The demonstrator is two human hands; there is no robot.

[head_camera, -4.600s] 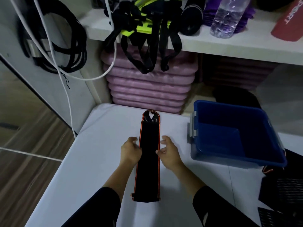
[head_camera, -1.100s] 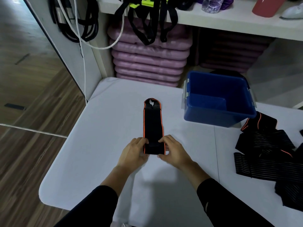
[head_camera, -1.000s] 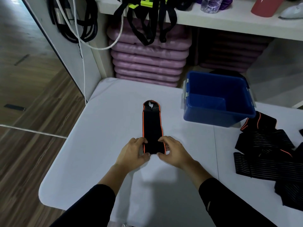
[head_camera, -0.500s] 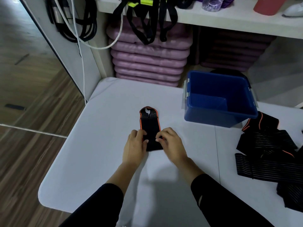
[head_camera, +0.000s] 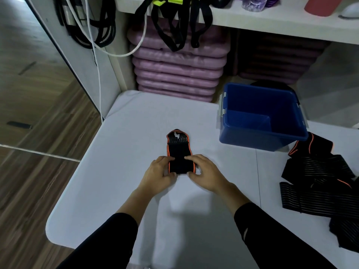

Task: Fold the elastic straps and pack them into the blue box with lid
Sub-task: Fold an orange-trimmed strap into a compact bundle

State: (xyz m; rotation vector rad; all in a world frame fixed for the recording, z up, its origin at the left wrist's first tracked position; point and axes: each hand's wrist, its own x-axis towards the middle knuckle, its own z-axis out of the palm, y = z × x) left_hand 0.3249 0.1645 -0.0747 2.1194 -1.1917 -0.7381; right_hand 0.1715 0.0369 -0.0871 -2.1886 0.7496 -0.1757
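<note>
A black elastic strap with orange edges (head_camera: 178, 152) lies folded short on the white table (head_camera: 116, 171), its looped end pointing away from me. My left hand (head_camera: 159, 176) grips the strap's near left corner and my right hand (head_camera: 204, 174) grips its near right corner. The blue box (head_camera: 260, 117) stands open and empty at the back right of the table; no lid is in view. A heap of unfolded black straps (head_camera: 320, 181) lies to the right.
Purple mats (head_camera: 178, 70) are stacked under a white shelf (head_camera: 252, 20) behind the table. Black harness straps (head_camera: 174, 22) and cables (head_camera: 91, 26) hang from the shelf and wall. Wooden floor (head_camera: 38, 117) lies to the left.
The strap, long and flat at first, has been folded over from its near end and is now much shorter. Both hands stayed on its near end.
</note>
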